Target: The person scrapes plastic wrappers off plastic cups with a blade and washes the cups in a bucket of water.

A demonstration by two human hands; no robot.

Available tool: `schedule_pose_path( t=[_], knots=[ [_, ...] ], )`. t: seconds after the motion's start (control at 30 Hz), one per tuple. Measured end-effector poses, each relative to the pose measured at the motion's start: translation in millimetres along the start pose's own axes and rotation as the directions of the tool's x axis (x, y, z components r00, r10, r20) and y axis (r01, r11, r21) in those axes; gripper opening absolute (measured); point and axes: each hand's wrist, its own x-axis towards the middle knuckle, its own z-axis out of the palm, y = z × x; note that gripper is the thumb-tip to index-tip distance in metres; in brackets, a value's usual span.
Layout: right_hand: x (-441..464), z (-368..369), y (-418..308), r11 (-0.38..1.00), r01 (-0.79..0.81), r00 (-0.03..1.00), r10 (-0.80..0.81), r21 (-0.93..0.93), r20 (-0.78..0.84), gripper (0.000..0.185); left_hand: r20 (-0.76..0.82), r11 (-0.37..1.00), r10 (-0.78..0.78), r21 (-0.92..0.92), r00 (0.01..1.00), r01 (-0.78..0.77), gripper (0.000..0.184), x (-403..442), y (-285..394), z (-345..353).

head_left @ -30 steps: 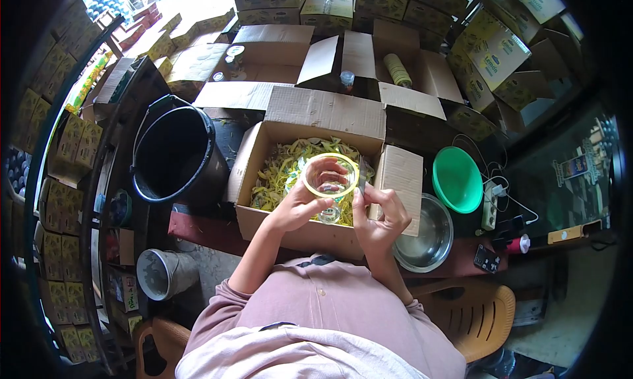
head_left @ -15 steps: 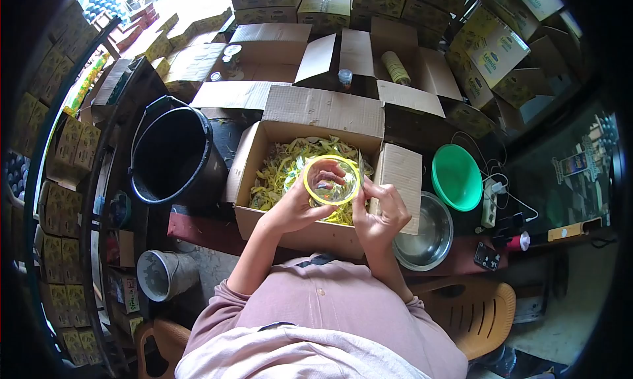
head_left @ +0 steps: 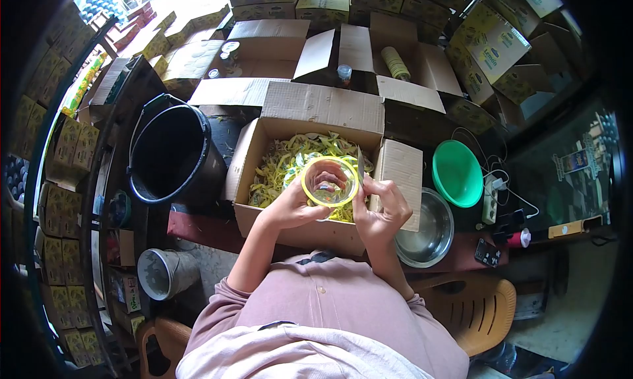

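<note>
My left hand (head_left: 288, 207) is wrapped round a clear jar (head_left: 331, 182) with a yellow rim, its round opening turned up toward me. Beside the jar, my right hand (head_left: 381, 213) pinches a thin flat blade-like piece (head_left: 360, 167) that stands upright against the jar's right side. Both hands are over an open cardboard box (head_left: 300, 229) filled with yellow-green shreds (head_left: 280, 163). The fingers of my left hand behind the jar show only through its clear wall.
A black bucket (head_left: 170, 156) stands left of the box, a grey bucket (head_left: 168, 273) below it. To the right are a green basin (head_left: 457, 173), a metal bowl (head_left: 427, 231) and white cables (head_left: 521, 202). Open boxes (head_left: 270, 49) lie behind; a chair (head_left: 484, 313) stands lower right.
The jar's opening has tilted slightly and sits a little lower and further left than a second ago. Both hands keep their hold. The view has shifted slightly.
</note>
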Motion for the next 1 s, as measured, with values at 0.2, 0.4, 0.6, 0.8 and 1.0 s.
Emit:
schedule_pose_path(
  t=[0.2, 0.4, 0.6, 0.8, 1.0],
  knots=[
    [-2.0, 1.2, -4.7, 1.000, 0.001, 1.000, -0.001, -0.010, -0.012, 0.018, -0.100, 0.999, 0.045, 0.007, 0.994, -0.045, 0.063, 2.3, -2.3, 8.4],
    [-5.7, 2.0, -4.6, 0.999, 0.035, 0.999, -0.036, -0.029, -0.012, 0.018, -0.122, 0.990, 0.068, 0.131, 0.990, -0.052, 0.058, 3.0, 8.3, 6.6],
    [-3.9, 0.6, -3.6, 0.998, 0.038, 0.999, -0.038, -0.046, -0.014, 0.018, -0.079, 0.989, 0.033, 0.148, 0.996, -0.021, 0.059, 0.6, 6.9, 6.2],
    [-2.4, 2.8, -1.1, 1.000, 0.020, 0.999, -0.020, 0.006, -0.032, 0.019, -0.026, 0.989, 0.038, 0.144, 0.999, -0.033, 0.063, -0.7, 5.6, 6.4],
    [-5.8, -0.6, -6.3, 0.999, -0.050, 0.998, 0.051, 0.015, -0.043, 0.015, -0.085, 0.993, 0.064, 0.107, 0.994, -0.054, 0.063, -1.3, -2.3, 6.0]
  ],
)
